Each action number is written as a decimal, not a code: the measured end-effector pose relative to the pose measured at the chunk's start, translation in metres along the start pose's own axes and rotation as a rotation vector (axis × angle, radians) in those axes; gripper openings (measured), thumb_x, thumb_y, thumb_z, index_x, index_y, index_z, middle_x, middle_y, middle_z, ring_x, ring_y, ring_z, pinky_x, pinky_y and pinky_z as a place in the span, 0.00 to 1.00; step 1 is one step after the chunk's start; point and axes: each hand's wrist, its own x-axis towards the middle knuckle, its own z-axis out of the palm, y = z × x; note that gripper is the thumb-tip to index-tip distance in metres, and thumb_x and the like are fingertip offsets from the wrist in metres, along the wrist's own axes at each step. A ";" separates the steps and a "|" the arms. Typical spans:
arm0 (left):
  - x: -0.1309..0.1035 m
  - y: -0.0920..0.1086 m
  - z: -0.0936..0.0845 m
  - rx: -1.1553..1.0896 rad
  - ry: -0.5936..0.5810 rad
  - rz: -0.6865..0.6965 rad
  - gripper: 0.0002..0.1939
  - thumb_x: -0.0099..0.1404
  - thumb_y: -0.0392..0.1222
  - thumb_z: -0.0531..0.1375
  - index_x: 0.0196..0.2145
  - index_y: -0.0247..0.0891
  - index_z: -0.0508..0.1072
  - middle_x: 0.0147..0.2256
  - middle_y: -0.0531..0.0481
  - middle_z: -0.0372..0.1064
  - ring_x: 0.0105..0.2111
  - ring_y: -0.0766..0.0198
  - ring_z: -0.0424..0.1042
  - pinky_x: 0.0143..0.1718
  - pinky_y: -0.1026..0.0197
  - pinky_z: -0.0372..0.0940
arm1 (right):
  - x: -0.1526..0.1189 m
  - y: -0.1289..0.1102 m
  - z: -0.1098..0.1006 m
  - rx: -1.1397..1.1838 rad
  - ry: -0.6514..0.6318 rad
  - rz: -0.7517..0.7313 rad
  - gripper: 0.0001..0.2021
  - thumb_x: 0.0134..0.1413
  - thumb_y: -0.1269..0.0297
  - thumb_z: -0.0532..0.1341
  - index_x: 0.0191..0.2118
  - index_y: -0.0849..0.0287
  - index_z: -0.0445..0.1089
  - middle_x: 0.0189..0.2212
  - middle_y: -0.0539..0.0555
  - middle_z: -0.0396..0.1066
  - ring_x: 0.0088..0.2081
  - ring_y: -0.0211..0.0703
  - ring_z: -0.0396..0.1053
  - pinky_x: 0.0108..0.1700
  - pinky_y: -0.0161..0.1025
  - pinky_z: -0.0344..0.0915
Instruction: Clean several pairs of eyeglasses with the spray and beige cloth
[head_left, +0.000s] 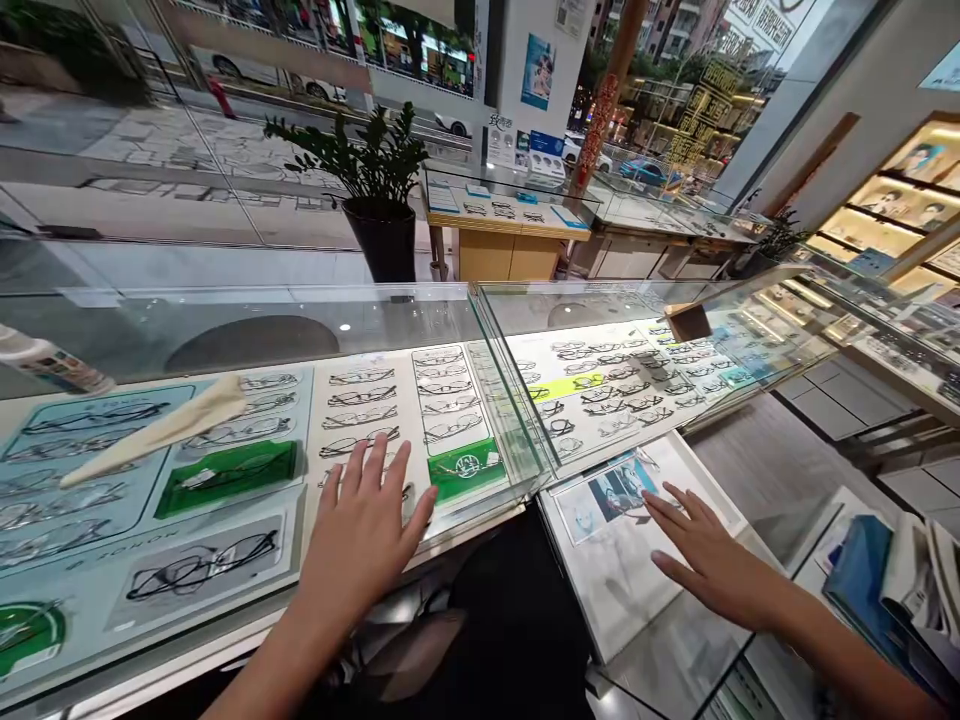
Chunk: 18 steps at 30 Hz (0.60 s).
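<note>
My left hand (365, 525), its fingers spread and nothing in it, is palm down over the front of a glass display case. Beneath and around it are rows of eyeglasses (362, 395) and a green pad (466, 468). To its left a cream cloth (169, 430) lies crumpled to a point on the glass. My right hand (697, 550) is open too, fingers apart, over a pulled-out white drawer (611, 610). Near its fingertips a printed picture sheet (611, 497) lies inside. Whether either hand touches a surface, I cannot tell.
A white bottle (52, 362) lies tilted at the left edge. A second glass case (600, 400) with eyeglasses adjoins on the right. Blue and white folders (862, 575) stand at the lower right. Beyond the cases is a potted plant (382, 200) by the window.
</note>
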 end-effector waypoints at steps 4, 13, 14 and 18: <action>-0.001 -0.002 0.001 0.005 -0.022 0.002 0.42 0.77 0.63 0.44 0.72 0.28 0.66 0.75 0.29 0.55 0.77 0.33 0.51 0.74 0.32 0.50 | 0.073 0.022 0.054 -0.127 0.135 0.146 0.40 0.73 0.38 0.49 0.81 0.53 0.52 0.79 0.57 0.50 0.80 0.69 0.43 0.77 0.70 0.52; 0.000 -0.001 -0.004 0.034 -0.014 -0.008 0.38 0.76 0.60 0.48 0.70 0.31 0.68 0.74 0.31 0.57 0.76 0.35 0.53 0.73 0.32 0.54 | 0.260 0.032 0.078 -0.207 0.332 0.138 0.41 0.74 0.42 0.46 0.80 0.67 0.51 0.81 0.63 0.41 0.81 0.72 0.36 0.79 0.68 0.37; 0.001 -0.001 -0.005 0.037 -0.011 -0.008 0.37 0.76 0.60 0.48 0.70 0.32 0.68 0.74 0.31 0.58 0.75 0.34 0.54 0.72 0.32 0.54 | 0.279 0.031 0.075 -0.189 0.330 0.118 0.41 0.74 0.42 0.45 0.80 0.66 0.51 0.82 0.63 0.40 0.81 0.71 0.35 0.79 0.68 0.37; 0.002 -0.003 -0.005 0.049 0.006 0.008 0.36 0.74 0.59 0.51 0.68 0.32 0.69 0.72 0.29 0.60 0.74 0.33 0.57 0.71 0.32 0.55 | 0.352 0.021 0.066 -0.114 0.301 0.061 0.42 0.76 0.42 0.40 0.80 0.69 0.50 0.82 0.60 0.37 0.82 0.68 0.32 0.80 0.66 0.33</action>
